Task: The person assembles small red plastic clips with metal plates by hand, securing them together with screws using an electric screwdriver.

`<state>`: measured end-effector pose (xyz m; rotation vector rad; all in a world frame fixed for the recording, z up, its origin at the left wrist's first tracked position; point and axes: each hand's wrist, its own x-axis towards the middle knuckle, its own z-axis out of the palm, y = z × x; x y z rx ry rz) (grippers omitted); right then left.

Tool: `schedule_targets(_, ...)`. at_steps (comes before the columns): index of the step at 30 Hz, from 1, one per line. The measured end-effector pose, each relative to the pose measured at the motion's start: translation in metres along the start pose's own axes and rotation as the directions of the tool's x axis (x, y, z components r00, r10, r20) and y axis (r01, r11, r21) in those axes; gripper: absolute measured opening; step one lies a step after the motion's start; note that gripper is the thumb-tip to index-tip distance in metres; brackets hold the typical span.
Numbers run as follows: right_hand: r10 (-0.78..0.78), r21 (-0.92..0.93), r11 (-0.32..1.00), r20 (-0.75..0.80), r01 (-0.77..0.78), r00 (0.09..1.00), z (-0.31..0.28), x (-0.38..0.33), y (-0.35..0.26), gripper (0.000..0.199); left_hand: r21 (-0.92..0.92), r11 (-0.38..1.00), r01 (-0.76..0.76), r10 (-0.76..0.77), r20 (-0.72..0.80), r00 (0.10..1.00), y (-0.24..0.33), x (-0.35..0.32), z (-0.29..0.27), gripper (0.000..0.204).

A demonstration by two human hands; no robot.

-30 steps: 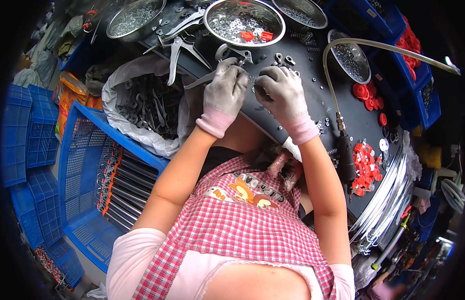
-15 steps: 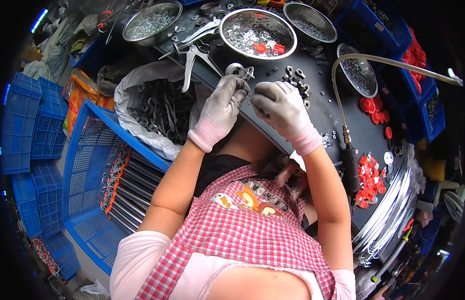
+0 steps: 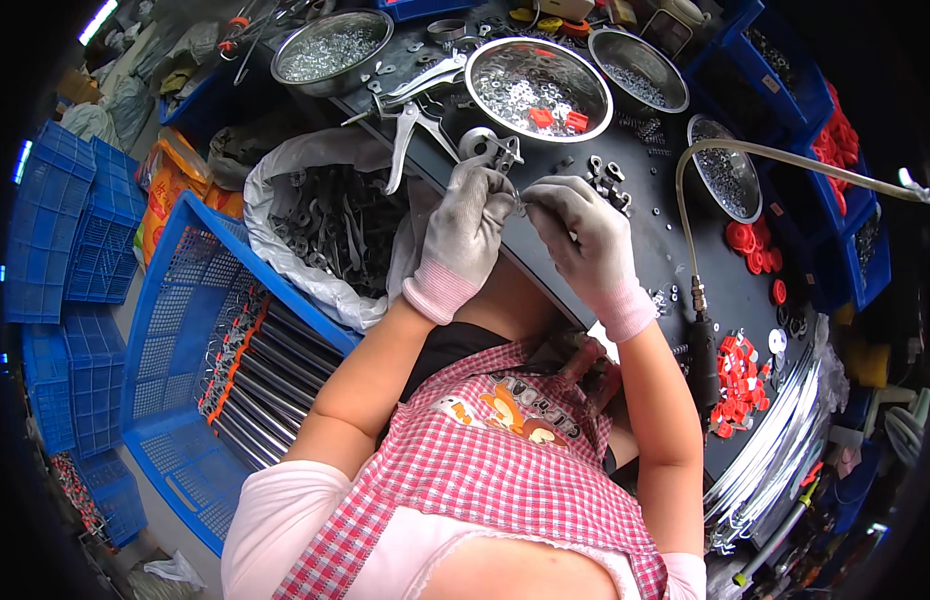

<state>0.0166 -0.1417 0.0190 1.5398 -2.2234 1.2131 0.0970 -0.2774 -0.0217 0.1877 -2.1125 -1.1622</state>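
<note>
Both my hands wear pale, dirt-stained gloves with pink cuffs and meet just over the table's front edge. My left hand is closed, fingers bent at the thumb; part of its grip is hidden. Beyond its fingertips is a rounded metal fitting, and I cannot tell whether the hand touches it. My right hand pinches close beside the left, with a tiny shiny piece at the fingertips, too small to name. To the left, silver lever handles lie on the table edge.
Steel bowls of small parts, among them a large bowl, stand at the back. A hose-fed power tool lies right, near red plastic parts and white rods. Left are a white sack of metal parts and a blue crate of dark tubes.
The whole view has shifted slightly, so the bench appears lower and further right. Both hands stay close together; the right fingers look more stretched in a pinch.
</note>
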Motion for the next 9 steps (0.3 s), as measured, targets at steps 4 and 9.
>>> schedule_targets(4, 0.437, 0.340, 0.841, 0.034, -0.422, 0.899, 0.014, -0.004, -0.016, 0.019, 0.059, 0.998, -0.028, 0.033, -0.082, 0.996, 0.009, -0.002, 0.005, 0.012)
schedule_targets(9, 0.484, 0.566, 0.709, 0.045, -0.421, 0.874, 0.025, -0.005, -0.008, 0.022, 0.129, 0.991, -0.045, 0.055, -0.078, 0.995, 0.012, 0.000, 0.009, 0.012)
